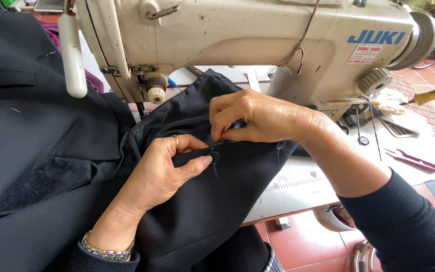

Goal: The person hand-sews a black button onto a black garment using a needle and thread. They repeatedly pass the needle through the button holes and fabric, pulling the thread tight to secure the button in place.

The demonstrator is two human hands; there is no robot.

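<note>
Hands at work on a black garment (76, 166) spread over the sewing table (298, 184), near side of a cream sewing machine (258, 35). Left hand (159, 174) pinches a fold of the cloth, thumb pressed just beside a dark button (214, 157). Right hand (250, 117) closed, fingertips (220, 135) nipped together on the fabric just above that button; thread or needle too small to tell. Red thread snips (413, 159) lie far right on the table.
</note>
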